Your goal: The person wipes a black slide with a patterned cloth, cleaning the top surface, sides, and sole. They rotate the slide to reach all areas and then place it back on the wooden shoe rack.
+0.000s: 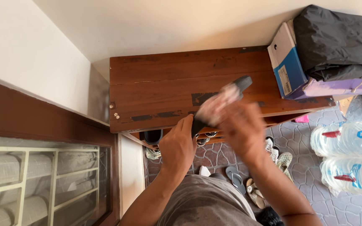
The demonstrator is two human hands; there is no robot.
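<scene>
**Both hands on a dark shoe above the wooden cabinet**

Left hand (179, 144) grips the lower end of a dark shoe (243, 83), fingers closed on it. Right hand (243, 127) presses a blurred pale cloth (216, 104) against the shoe, fingers wrapped on it. Shoe hangs over the cabinet's (156, 83) front edge. Cabinet top mostly bare; boxes (288, 62) crowd its right end. Shoes (252, 184) litter the floor below, water bottles (348, 155) at right.

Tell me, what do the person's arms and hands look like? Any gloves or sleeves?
No gloves, rings or watch show. The left hand and right hand are bare, and both forearms are bare up to the bottom of the picture, with no sleeves showing. The right hand looks blurry. Below them is a grey-brown shirt.
</scene>
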